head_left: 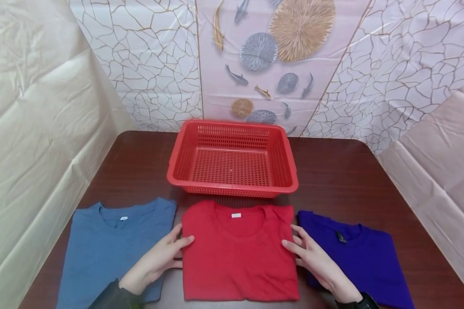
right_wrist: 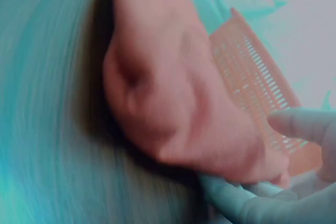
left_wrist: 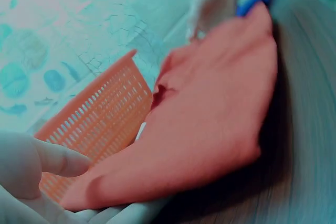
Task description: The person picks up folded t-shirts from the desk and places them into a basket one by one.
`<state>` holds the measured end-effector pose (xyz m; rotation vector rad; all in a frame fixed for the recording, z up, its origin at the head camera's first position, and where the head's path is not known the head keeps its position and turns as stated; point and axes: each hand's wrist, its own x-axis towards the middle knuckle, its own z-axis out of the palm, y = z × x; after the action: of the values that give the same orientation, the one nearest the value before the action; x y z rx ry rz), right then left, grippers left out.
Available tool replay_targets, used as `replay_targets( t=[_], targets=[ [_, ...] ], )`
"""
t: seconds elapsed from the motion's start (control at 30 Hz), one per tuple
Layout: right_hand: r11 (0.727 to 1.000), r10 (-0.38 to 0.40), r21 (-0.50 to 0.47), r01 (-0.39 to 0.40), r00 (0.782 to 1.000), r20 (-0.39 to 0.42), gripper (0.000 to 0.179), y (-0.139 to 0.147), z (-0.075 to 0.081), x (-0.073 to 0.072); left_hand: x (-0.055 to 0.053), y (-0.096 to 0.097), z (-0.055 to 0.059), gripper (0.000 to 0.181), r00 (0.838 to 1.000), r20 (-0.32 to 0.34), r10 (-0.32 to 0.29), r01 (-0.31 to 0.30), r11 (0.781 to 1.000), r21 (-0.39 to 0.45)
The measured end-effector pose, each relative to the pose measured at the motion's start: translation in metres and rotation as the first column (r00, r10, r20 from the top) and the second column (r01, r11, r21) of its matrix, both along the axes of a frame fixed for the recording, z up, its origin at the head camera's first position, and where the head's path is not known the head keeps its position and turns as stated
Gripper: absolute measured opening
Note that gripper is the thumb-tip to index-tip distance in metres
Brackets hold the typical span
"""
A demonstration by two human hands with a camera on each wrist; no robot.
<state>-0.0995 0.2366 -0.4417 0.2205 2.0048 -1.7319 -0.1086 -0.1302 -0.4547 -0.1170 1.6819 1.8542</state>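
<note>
A folded red T-shirt [head_left: 239,253] with a white neck label lies in front of the basket in the head view. My left hand [head_left: 160,255] holds its left edge, thumb on top and fingers underneath, as the left wrist view also shows. On the opposite edge, my right hand [head_left: 317,259] grips the red cloth the same way; the right wrist view is blurred, but fingers [right_wrist: 236,200] show below the cloth. Both wrist views show a dark shadow under the shirt. A folded blue T-shirt [head_left: 112,244] is beside my left forearm, and a folded purple-blue T-shirt [head_left: 367,257] beside my right.
Behind the red shirt stands an empty red plastic basket [head_left: 232,189] with slotted walls. The dark brown table [head_left: 332,180] has rounded far corners. Patterned sheets [head_left: 158,64] hang behind it, and pale cloth [head_left: 35,128] drapes along the left side.
</note>
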Motion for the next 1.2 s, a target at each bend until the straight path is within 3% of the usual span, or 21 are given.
replay_targets(
  t=[0.07,0.2,0.37,0.53,0.67,0.93,1.2],
  targets=[
    [0.996,0.014,-0.09,-0.009,0.999,0.051,0.077,0.001,-0.001,0.0,-0.001,0.001,-0.004,0.083,0.998,0.057,-0.011,0.007,0.997,0.073],
    [0.971,0.069,-0.236,-0.042,0.992,0.107,0.073,0.001,-0.003,-0.001,0.001,0.007,-0.01,0.077,0.994,0.103,-0.04,0.017,0.977,0.213],
    [0.951,0.107,-0.3,-0.071,0.989,0.106,0.073,-0.008,-0.008,-0.001,0.003,0.012,-0.012,0.075,0.99,0.134,-0.045,-0.002,0.942,0.335],
    [0.967,0.057,-0.254,-0.032,0.994,0.092,0.076,-0.015,-0.01,-0.001,0.002,0.016,-0.009,0.089,0.992,0.089,0.084,-0.101,0.974,0.202],
    [0.965,0.042,-0.261,-0.017,0.995,0.091,0.077,-0.015,-0.012,-0.001,-0.001,0.018,-0.008,0.092,0.983,0.064,0.17,-0.177,0.976,0.127],
    [0.95,0.038,-0.312,-0.005,0.994,0.099,0.078,-0.013,-0.007,0.0,-0.002,0.014,-0.011,0.075,0.985,0.108,0.136,-0.159,0.954,0.255],
    [0.936,0.051,-0.351,-0.019,0.995,0.081,0.076,-0.008,0.013,0.006,0.004,0.01,0.009,0.072,0.991,0.082,0.102,-0.122,0.949,0.29]
  ],
)
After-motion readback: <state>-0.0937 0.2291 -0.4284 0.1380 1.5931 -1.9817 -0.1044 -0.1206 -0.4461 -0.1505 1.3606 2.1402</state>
